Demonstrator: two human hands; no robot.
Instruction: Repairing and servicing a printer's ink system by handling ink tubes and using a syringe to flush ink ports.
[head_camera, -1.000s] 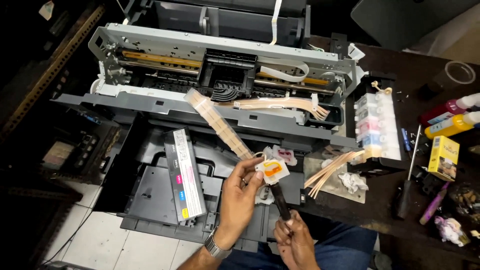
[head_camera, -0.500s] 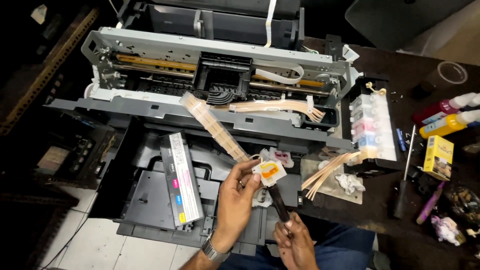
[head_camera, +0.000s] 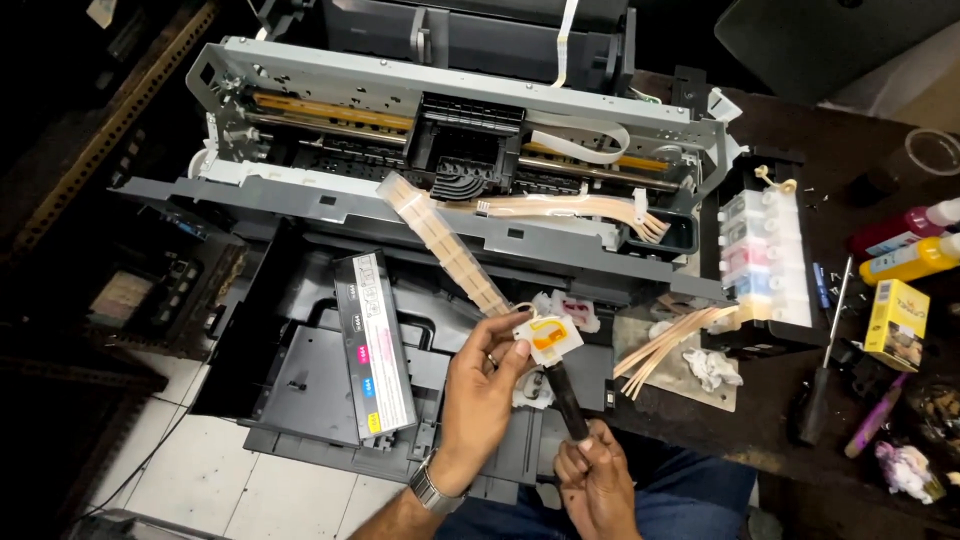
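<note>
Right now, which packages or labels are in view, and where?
Small yellow cardboard box: right table edge, upright.
Long grey strip label with pink, blue and yellow squares: lying on the printer's dark tray.
White tag with orange mark: at the left hand's fingers.

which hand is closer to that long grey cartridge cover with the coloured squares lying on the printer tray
Left. The left hand sits just right of the grey cover, pinching a small white ink part. The right hand is lower and farther right, gripping a dark tool handle.
</note>
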